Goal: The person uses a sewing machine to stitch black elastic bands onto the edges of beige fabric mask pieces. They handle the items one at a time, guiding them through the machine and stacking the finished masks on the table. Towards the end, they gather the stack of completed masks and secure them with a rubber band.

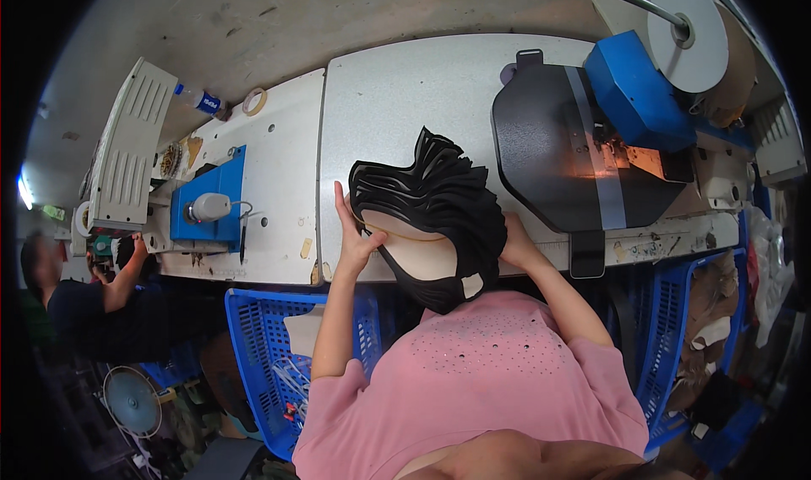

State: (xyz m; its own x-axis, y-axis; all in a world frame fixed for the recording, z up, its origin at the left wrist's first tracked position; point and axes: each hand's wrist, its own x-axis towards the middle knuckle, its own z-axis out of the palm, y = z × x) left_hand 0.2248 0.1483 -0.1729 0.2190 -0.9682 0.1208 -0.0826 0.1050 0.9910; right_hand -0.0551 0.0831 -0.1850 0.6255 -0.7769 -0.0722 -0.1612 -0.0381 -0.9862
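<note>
A thick stack of black curved pieces (439,184), which look like shoe uppers, is held between my two hands at the table's front edge. Its layered edges fan out at the top and right. A beige inner face shows on the near side, with a thin yellowish band across it. My left hand (356,242) grips the left end, thumb on the near face and a finger pointing up along the side. Around the right side curls my right hand (517,242), its fingertips partly hidden by the stack. The lower tip reaches my pink shirt.
On the right of the white table (397,83) stands a blue sewing machine (638,91) with a lit needle area and black plate (541,133). Another blue machine (207,197) is at left. Blue crates (253,345) flank me. A person (93,302) works far left.
</note>
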